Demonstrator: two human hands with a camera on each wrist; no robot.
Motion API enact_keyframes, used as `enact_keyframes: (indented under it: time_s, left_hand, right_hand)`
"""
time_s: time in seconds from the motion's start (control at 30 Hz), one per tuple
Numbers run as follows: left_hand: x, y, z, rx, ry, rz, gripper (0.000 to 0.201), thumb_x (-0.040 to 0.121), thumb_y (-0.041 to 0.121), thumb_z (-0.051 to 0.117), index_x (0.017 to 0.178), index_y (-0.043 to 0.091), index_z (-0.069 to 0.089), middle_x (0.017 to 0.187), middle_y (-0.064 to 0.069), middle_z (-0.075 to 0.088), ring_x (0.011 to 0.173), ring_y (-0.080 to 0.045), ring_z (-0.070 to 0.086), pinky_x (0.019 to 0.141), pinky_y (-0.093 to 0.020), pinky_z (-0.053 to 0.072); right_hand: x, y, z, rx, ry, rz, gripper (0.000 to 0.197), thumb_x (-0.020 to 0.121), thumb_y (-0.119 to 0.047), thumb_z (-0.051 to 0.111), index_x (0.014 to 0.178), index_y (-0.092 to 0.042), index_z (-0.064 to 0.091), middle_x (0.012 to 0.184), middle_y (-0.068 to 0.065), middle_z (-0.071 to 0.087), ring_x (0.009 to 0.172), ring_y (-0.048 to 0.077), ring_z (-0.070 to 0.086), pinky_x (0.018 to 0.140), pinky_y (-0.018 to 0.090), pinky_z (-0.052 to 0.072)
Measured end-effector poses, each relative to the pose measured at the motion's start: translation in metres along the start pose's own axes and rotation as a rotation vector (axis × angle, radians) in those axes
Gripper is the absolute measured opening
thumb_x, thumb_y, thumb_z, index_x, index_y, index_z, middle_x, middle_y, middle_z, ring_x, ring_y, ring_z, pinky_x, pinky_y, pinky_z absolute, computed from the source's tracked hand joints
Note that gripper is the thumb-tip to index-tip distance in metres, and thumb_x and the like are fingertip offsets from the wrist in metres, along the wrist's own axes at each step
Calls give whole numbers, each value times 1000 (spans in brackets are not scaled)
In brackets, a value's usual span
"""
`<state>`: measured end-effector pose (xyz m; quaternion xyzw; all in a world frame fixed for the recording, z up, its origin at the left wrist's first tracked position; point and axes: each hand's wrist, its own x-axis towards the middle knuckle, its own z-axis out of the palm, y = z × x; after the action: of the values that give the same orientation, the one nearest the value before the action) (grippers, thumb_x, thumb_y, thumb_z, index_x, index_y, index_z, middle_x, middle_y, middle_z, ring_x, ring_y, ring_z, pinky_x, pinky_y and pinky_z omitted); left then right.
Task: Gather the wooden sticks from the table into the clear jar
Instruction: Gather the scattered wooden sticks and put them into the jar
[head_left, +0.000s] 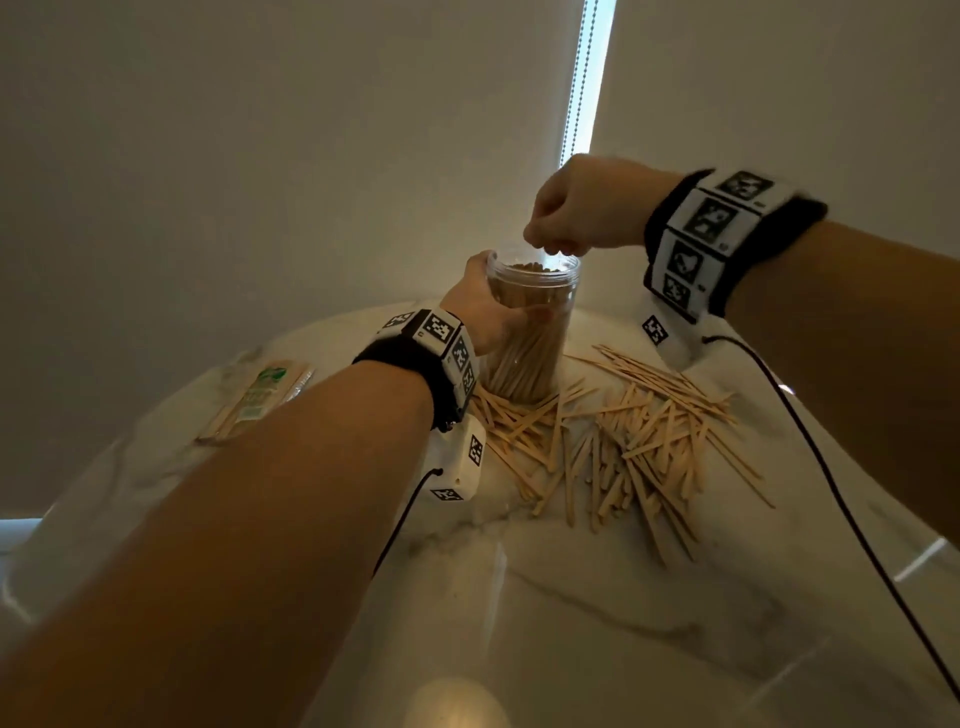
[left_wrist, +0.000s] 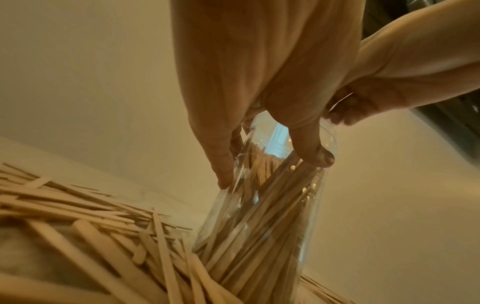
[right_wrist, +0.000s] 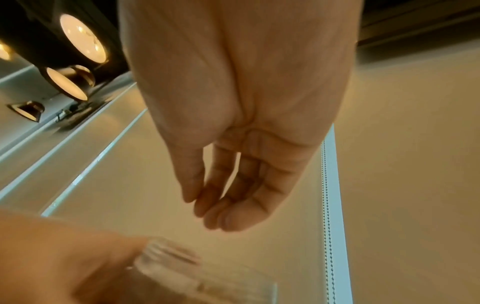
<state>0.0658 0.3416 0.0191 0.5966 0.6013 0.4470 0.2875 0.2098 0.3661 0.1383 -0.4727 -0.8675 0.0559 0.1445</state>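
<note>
Clear jar (head_left: 530, 322), frame centre, packed with sticks: your left hand (head_left: 485, 312) grips wall, steadying it. Right hand (head_left: 576, 208) hovers over mouth, fingers (right_wrist: 228, 205) slack, empty. Loose wooden sticks (head_left: 623, 441) litter worktop (head_left: 571, 623) lower right.

A pale roller blind (head_left: 311, 156) with bead chain (head_left: 582, 78) hangs behind a marble table (head_left: 597, 597).

1. Pretty dim overall, with a warm yellowish cast.
2. Daylight comes through a thin bright gap (head_left: 587, 78) between the blinds.
3. Round ceiling lamps (right_wrist: 83, 39) glow brightly in the right wrist view.
4. The marble table (head_left: 571, 597) shows soft glare.
5. Wrist views are smeary, and the clear jar (right_wrist: 202, 281) is out of focus.
6. The head view bends at its edges.
</note>
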Motion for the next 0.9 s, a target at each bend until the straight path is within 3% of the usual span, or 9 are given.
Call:
enact_keyframes:
  time_s: [0.1, 0.23, 0.33, 0.43, 0.5, 0.63, 0.7, 0.8, 0.9]
  left_hand:
    - [-3, -3, 1, 0, 10, -6, 98, 71, 45, 84, 149, 20, 31, 128, 4, 58, 119, -16, 56, 92, -26, 46]
    - [-22, -7, -10, 253, -45, -151, 133, 48, 79, 77, 153, 14, 27, 148, -12, 48, 132, -29, 49, 103, -44, 46]
    - [-37, -12, -32, 566, -7, -284, 92, 79, 66, 67, 141, 1, 47, 141, -17, 54, 125, -32, 54, 98, -35, 45]
    - [-52, -23, -49, 799, -43, -402, 59, 94, 48, 61, 126, -2, 59, 127, -18, 62, 115, -32, 59, 85, -33, 44]
    - [-62, -25, -50, 864, -104, -448, 54, 95, 44, 61, 124, -2, 60, 126, -17, 63, 116, -31, 59, 82, -31, 43]
    - [-71, -21, -29, 990, -229, -437, 59, 91, 53, 62, 123, 3, 61, 127, -12, 63, 113, -27, 60, 87, -30, 46]
    - [-72, -18, -13, 1036, -239, -397, 57, 91, 58, 58, 117, 8, 64, 124, -10, 65, 102, -25, 60, 84, -32, 47]
    - [-75, -11, 8, 959, -206, -352, 64, 99, 62, 35, 127, 9, 60, 134, -13, 59, 114, -29, 57, 92, -35, 44]
    - [-76, -7, 23, 889, -215, -314, 76, 93, 73, 33, 136, 14, 55, 137, -12, 57, 121, -30, 55, 98, -38, 43]
  right_hand:
    - [-41, 9, 6, 53, 105, 34, 27, 94, -37, 61, 76, -18, 69, 66, -5, 68, 55, 6, 61, 57, 22, 44]
    - [-91, 37, 34, 15, -141, 198, 38, 97, -45, 56, 81, -14, 70, 71, 1, 72, 58, 12, 65, 62, 24, 49]
    - [-121, 59, 52, -218, -351, 385, 50, 101, -52, 44, 87, -11, 69, 72, 1, 69, 60, 14, 63, 73, 29, 53]
    - [-141, 73, 62, -453, -472, 474, 47, 110, -34, 23, 142, -12, 50, 134, 11, 58, 118, 24, 57, 102, 32, 43]
    - [-146, 77, 66, -418, -496, 537, 46, 111, -29, 19, 155, -20, 30, 156, 9, 38, 140, 26, 41, 110, 34, 37]
    - [-139, 69, 82, -292, -478, 498, 78, 97, -70, 23, 138, -13, 56, 145, 10, 53, 132, 26, 50, 107, 35, 39]
    - [-133, 60, 91, -243, -442, 460, 83, 88, -79, 35, 135, -15, 58, 140, 7, 57, 127, 27, 53, 103, 35, 41]
    - [-127, 42, 95, -194, -443, 447, 69, 86, -67, 58, 128, -13, 61, 120, 7, 65, 110, 25, 61, 89, 32, 48]
    - [-123, 33, 96, -139, -463, 444, 49, 92, -45, 64, 124, -8, 63, 120, 9, 67, 109, 24, 65, 94, 33, 54]
